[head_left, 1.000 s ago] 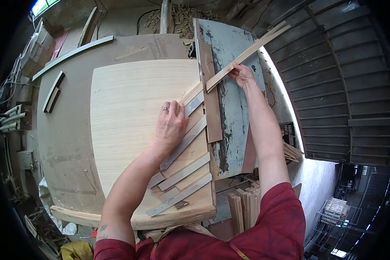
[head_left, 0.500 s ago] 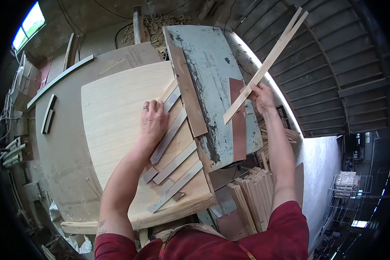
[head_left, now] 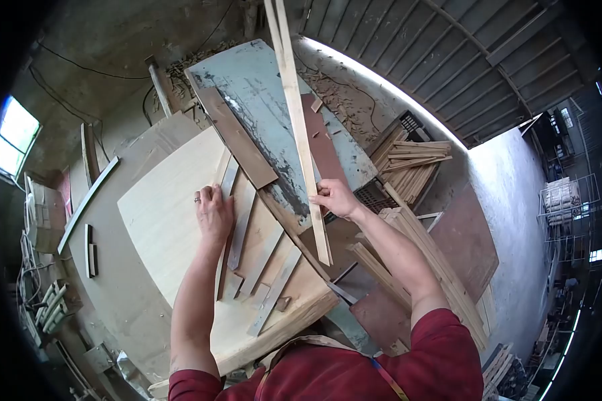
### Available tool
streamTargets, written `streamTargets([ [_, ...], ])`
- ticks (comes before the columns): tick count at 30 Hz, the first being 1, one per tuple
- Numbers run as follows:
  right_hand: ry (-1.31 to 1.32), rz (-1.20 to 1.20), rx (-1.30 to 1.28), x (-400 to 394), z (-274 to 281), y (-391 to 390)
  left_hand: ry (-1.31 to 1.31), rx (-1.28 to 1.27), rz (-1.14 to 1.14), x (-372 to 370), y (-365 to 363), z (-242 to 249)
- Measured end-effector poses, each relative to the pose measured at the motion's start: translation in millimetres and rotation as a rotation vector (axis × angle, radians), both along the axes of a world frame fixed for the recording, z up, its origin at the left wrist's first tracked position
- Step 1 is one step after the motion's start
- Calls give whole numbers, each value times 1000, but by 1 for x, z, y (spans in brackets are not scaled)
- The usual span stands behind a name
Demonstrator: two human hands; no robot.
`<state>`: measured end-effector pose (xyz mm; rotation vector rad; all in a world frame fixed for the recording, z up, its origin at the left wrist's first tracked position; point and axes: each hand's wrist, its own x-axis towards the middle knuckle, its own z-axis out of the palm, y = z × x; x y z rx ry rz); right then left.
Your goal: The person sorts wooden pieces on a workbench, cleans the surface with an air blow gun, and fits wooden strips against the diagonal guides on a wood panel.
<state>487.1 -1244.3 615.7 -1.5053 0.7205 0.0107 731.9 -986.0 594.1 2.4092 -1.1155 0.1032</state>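
Note:
My right hand (head_left: 336,198) grips a long pale wooden strip (head_left: 295,113) that stands almost upright in view, its top end reaching past the frame's top and its bottom end near the panel's right edge. My left hand (head_left: 212,212), with a ring on one finger, presses flat on a large pale wooden panel (head_left: 164,214). Right beside those fingers lie several grey-brown slats (head_left: 259,257), side by side and slanted across the panel. A brown board (head_left: 237,137) lies along the panel's right edge on a worn blue-grey machine table (head_left: 261,87).
Stacks of wooden strips (head_left: 415,230) lie at the lower right, with more (head_left: 408,157) in a crate beyond. A brown sheet (head_left: 465,237) rests on the floor. Curved wood pieces (head_left: 87,197) sit on the grey bench at left. Wood offcuts pile up behind the machine.
My right hand has swung the long strip from a slant toward upright and drawn it back toward me, down near the panel's edge. My head has turned right. The left hand stays pressed on the panel.

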Motion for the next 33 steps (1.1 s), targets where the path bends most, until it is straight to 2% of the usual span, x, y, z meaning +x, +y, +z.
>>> streamTargets([
  [3,-60,84,-93,-6,-57,-4,27,12,0,-19,9,2],
  [5,-20,223,-215,-3,-56,-11,-5,17,-6,-34,13,-2],
  [7,162,158,52,0,-62,-14,27,67,-23,-53,23,3],
  [10,180,165,51,-6,-60,-15,-5,54,-11,-72,23,6],
  [14,217,14,-128,-7,-54,-9,27,61,11,-89,26,24],
  [17,378,138,-835,-15,-24,12,87,49,51,-82,32,28],
  [18,366,152,-834,-13,-23,19,191,72,116,-70,27,28],
  [19,401,141,-964,-12,-22,25,297,92,178,-60,21,28],
  [20,437,129,-1094,-10,-18,30,298,94,193,-49,17,31],
  [21,467,110,-1228,-8,-16,34,423,171,163,-38,13,32],
  [22,456,118,-1230,-8,-11,41,550,250,132,-29,11,32],
  [25,176,46,-1079,-11,19,64,564,310,47,-9,8,28],
  [26,177,53,-1077,-12,23,70,577,344,-4,-7,9,24],
  [29,63,106,-788,-15,31,90,665,271,0,-9,12,28],
  [30,67,110,-781,-17,35,96,705,234,1,-12,14,36],
  [31,68,102,-617,-19,37,102,711,241,3,-17,19,43],
  [33,66,79,-296,-22,45,109,808,-193,-26,-36,27,71],
])
